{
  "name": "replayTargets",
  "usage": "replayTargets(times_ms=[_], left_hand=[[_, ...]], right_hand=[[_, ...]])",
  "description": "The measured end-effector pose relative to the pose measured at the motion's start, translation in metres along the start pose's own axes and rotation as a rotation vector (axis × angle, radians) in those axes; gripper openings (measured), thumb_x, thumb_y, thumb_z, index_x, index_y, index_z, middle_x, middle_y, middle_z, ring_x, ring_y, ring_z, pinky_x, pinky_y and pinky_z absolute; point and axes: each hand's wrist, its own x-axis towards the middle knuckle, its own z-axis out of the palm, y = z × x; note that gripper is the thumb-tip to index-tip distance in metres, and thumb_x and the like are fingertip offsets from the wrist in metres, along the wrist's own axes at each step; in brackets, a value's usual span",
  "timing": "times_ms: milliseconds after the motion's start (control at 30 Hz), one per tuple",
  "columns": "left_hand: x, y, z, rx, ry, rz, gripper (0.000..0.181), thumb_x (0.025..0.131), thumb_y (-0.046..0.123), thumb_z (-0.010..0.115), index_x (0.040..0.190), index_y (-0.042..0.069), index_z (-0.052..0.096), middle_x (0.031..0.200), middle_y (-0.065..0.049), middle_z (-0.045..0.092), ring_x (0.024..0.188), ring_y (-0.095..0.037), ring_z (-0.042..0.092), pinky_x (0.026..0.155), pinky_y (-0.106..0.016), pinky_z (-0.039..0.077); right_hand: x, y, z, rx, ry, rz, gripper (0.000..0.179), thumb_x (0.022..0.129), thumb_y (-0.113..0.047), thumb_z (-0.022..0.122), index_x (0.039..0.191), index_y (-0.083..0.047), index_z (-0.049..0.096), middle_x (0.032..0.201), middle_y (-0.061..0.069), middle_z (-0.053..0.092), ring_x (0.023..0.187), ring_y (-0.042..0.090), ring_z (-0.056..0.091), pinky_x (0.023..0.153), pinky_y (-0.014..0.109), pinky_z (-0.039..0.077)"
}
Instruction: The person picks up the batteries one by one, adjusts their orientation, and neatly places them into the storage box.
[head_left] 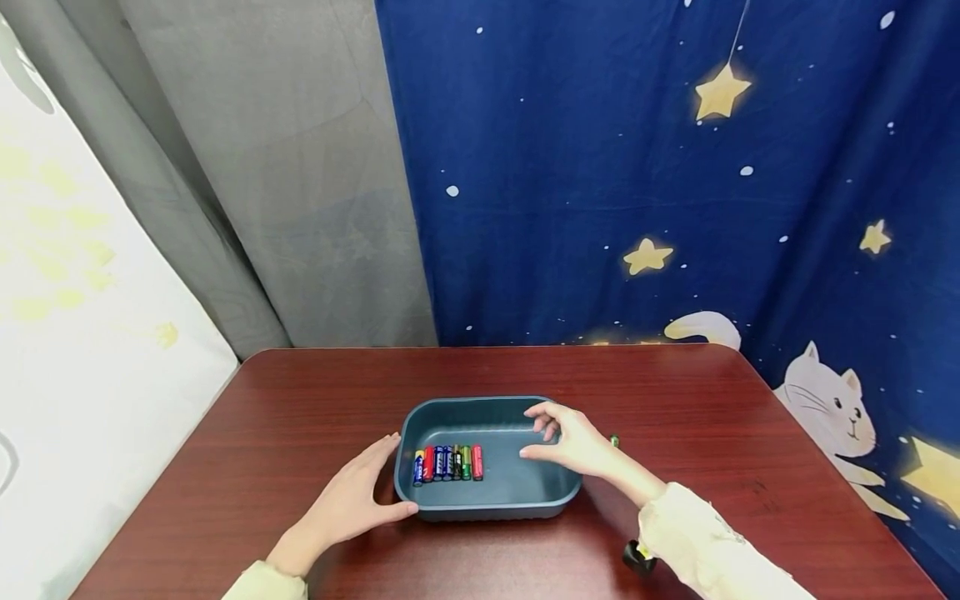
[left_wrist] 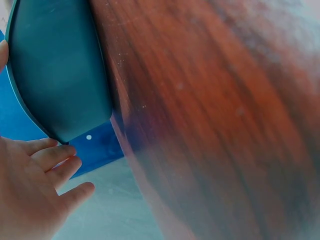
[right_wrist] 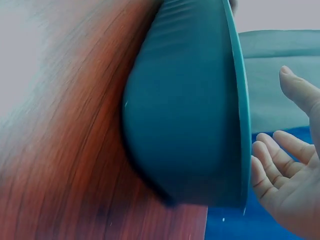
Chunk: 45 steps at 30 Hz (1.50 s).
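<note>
A dark teal plastic basin (head_left: 495, 507) sits on the table, with a row of several batteries (head_left: 447, 463) standing side by side in its left half; blue, red, green and pink ones show. My left hand (head_left: 352, 493) is spread at the basin's left end, thumb and fingertips right at the rim. In the left wrist view, its fingers (left_wrist: 52, 156) are extended along that end. Over the basin's right end hovers my right hand (head_left: 576, 443), thumb and loosely bent fingers apart, nothing between them. The right wrist view shows those fingers (right_wrist: 280, 162) beside the rim.
A small green item (head_left: 614, 440) peeks out behind my right wrist. Nearer me, a black object with a yellow part (head_left: 637, 557) lies partly under the right sleeve. The reddish-brown wooden table (head_left: 315, 392) ends at grey and blue curtains.
</note>
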Motion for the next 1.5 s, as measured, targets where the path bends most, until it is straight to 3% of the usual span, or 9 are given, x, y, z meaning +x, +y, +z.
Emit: replayTargets(times_ms=[300, 533, 733, 1133, 1500], left_hand=[[-0.001, 0.000, -0.002, -0.001, -0.001, -0.006, 0.094, 0.067, 0.061, 0.068, 0.138, 0.007, 0.038, 0.138, -0.010, 0.041, 0.126, -0.028, 0.039, 0.096, -0.052, 0.037], [-0.001, 0.000, -0.002, 0.004, 0.002, -0.002, 0.094, 0.066, 0.060, 0.068, 0.138, 0.006, 0.038, 0.138, -0.010, 0.041, 0.126, -0.027, 0.039, 0.097, -0.050, 0.037], [0.000, 0.000, -0.001, 0.004, 0.002, -0.002, 0.094, 0.066, 0.060, 0.068, 0.138, 0.006, 0.038, 0.139, -0.010, 0.041, 0.126, -0.027, 0.039, 0.097, -0.050, 0.037], [-0.001, 0.001, -0.001, -0.004, -0.002, 0.001, 0.094, 0.067, 0.060, 0.068, 0.138, 0.006, 0.038, 0.138, -0.010, 0.041, 0.126, -0.028, 0.039, 0.097, -0.050, 0.037], [-0.001, 0.002, -0.002, -0.015, -0.010, -0.008, 0.095, 0.067, 0.061, 0.068, 0.138, 0.005, 0.037, 0.139, -0.010, 0.041, 0.126, -0.028, 0.038, 0.096, -0.051, 0.037]], right_hand=[[-0.011, 0.012, -0.018, 0.026, 0.052, 0.018, 0.047, 0.068, -0.023, 0.079, 0.107, -0.005, 0.060, 0.084, 0.000, 0.056, 0.069, 0.018, 0.054, 0.053, 0.020, 0.043], [-0.025, 0.026, -0.033, 0.078, 0.079, 0.100, 0.049, 0.068, -0.020, 0.079, 0.109, -0.001, 0.059, 0.087, 0.010, 0.058, 0.069, 0.019, 0.053, 0.052, 0.022, 0.044], [-0.038, 0.043, -0.044, 0.035, 0.097, 0.140, 0.045, 0.071, -0.022, 0.078, 0.109, -0.006, 0.059, 0.089, 0.012, 0.057, 0.071, 0.017, 0.054, 0.055, 0.023, 0.046], [-0.058, 0.080, -0.056, -0.055, 0.133, 0.228, 0.051, 0.066, -0.021, 0.079, 0.107, 0.002, 0.059, 0.083, 0.007, 0.057, 0.066, 0.009, 0.052, 0.059, 0.021, 0.043], [-0.064, 0.103, -0.054, -0.182, 0.057, 0.228, 0.052, 0.059, -0.021, 0.081, 0.103, -0.001, 0.059, 0.083, 0.003, 0.055, 0.067, 0.012, 0.047, 0.058, 0.021, 0.040]])
